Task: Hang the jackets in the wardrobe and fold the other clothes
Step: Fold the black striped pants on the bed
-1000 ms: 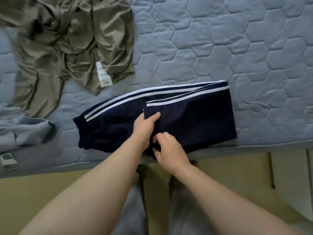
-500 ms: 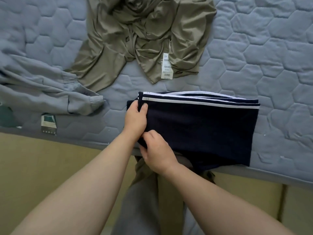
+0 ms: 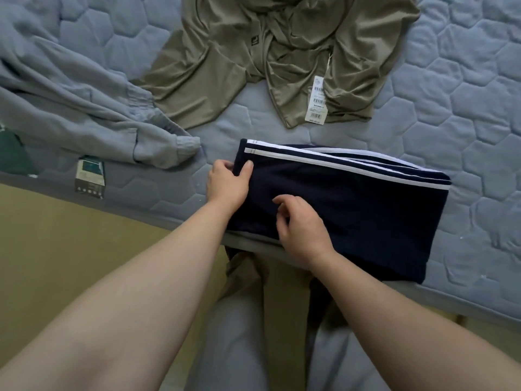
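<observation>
Left hand [image 3: 227, 183] pinches the navy trousers [image 3: 352, 210] — right hand [image 3: 303, 225], fingers [image 3: 282, 199] curled, atop.

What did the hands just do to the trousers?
The left end of the navy trousers got folded in. The left hand now grips that new edge; the right hand moved from the near edge onto the top. Olive jacket and grey garment stayed put.

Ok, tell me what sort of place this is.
Most likely a bedroom. A quilted mattress serves as the work surface. An olive top with its shop tag and a grey garment lie spread on it, and navy striped trousers lie folded at its edge.
</observation>
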Motion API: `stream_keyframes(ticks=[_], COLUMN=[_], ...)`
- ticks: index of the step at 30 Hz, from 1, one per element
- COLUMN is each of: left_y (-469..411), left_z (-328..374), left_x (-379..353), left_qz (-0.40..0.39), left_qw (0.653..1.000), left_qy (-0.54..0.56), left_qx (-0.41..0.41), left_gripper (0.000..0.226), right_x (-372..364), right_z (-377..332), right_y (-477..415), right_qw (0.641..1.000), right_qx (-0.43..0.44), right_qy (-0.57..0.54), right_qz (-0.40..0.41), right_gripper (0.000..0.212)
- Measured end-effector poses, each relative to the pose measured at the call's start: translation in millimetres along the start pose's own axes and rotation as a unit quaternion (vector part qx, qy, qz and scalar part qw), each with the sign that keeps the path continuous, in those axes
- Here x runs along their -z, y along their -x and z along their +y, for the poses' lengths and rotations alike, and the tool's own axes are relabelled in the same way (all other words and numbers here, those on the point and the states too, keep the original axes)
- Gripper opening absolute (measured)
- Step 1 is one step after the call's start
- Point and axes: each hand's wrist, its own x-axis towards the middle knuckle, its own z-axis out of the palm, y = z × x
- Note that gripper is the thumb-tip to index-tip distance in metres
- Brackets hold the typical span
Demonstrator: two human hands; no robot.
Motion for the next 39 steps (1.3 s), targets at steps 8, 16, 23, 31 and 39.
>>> stream_keyframes(ticks=[8,16,23,31,39], left_y=[0.9,26.3,86.3,192.8,331.3], left_z=[-8.6,24.0,110.2,289.5,387.1], left_x=[10.5,14.4,39.9,93.8,14.6], left_qz=[-0.186,-0.291,-0.316,-0.335,-0.195], left_qw=[0.970,0.920,0.926,0.925,0.901], left_qy=[0.136,0.246,0.205,0.139,-0.191], left_qx=[0.077,0.090,0.003,-0.111,-0.337], left_gripper=[0.063,0.038,0.038,0.047,0.018], right_x=[14.2,24.5,77.3,201.1,334.6], right_z=[22.3,40.2,42.0,-8.1,-0.7], right_y=[-28.8,-24.8,5.4,29.1,85.4], right_qw=[0.992,0.977,0.955,0.907,0.686], right_qx=[-0.124,-0.194,-0.257,-0.252,-0.171], right_qy=[-0.031,-0.082,-0.130,-0.307,-0.692], right_qz=[0.013,0.040,0.067,0.140,0.148], right_gripper=[0.031,0.029,0.032,0.030,0.039])
